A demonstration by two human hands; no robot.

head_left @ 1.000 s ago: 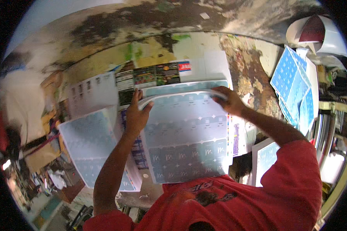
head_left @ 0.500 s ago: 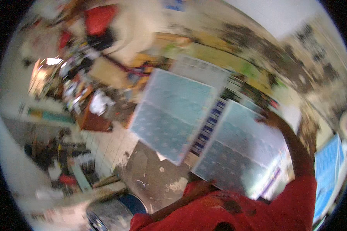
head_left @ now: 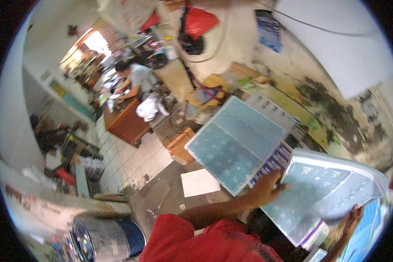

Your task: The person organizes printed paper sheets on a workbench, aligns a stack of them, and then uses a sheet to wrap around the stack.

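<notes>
A stack of large blue-grey printed sheets (head_left: 308, 192) lies in front of me on the right, its far right corner bowed and the page edges fanned. My left hand (head_left: 266, 190) is closed on the stack's left edge, with the thumb over the top sheet. At the near right edge, my right hand (head_left: 353, 217) grips the sheets, its fingertips showing on top. A second stack of similar blue sheets (head_left: 238, 142) lies flat to the left, with a strip of purple-and-white prints (head_left: 273, 165) between the two.
Blue sheets (head_left: 367, 236) lie at the near right. Past the left stack are a wooden box (head_left: 181, 146) and a white sheet (head_left: 201, 182). A drum (head_left: 107, 238) stands at the lower left. Farther off, a person (head_left: 137, 81) works at a brown desk (head_left: 129, 122).
My right hand has moved from the far edge of the right stack to its near right edge. The left hand has moved up along the left edge. The stack now bows; the view has swung.
</notes>
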